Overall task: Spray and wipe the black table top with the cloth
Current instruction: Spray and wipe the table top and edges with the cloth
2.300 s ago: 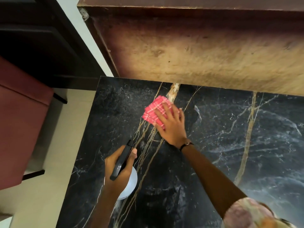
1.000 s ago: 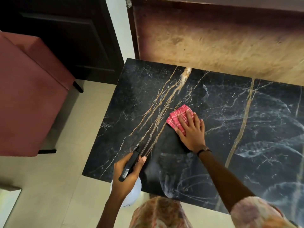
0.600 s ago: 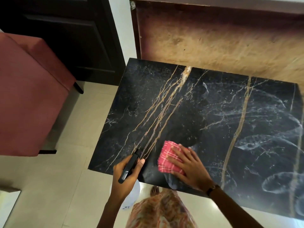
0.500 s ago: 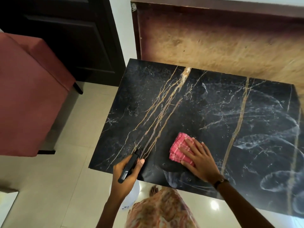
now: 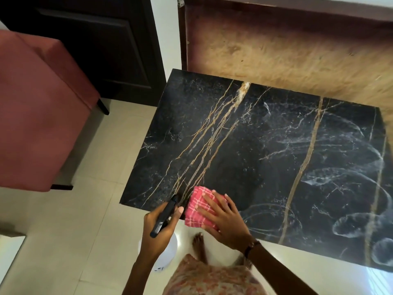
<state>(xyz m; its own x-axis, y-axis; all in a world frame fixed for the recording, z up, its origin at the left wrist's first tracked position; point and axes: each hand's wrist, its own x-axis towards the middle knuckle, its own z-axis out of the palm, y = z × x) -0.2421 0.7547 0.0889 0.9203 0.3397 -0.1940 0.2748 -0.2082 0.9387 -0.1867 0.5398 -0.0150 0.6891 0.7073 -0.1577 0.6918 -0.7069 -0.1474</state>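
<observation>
Black table top (image 5: 244, 150), marble-patterned with gold veins and pale smears on its right half, stands against a worn brown panel (image 5: 287, 45), with a red upholstered seat (image 5: 36, 116) on the tiled floor to its left. At the near edge, the right hand (image 5: 225, 222) presses flat, fingers spread, on a folded pink checked cloth (image 5: 196, 209) overhanging the edge. Just beside it, the left hand (image 5: 158, 231) is wrapped around a spray bottle (image 5: 168, 250), black trigger head up.

black marble-look table top (image 5: 265, 150), gold veins, wipe streaks at 3–4 o'clock; folded pink checked cloth (image 5: 198, 209) overhanging the 7 o'clock edge.
</observation>
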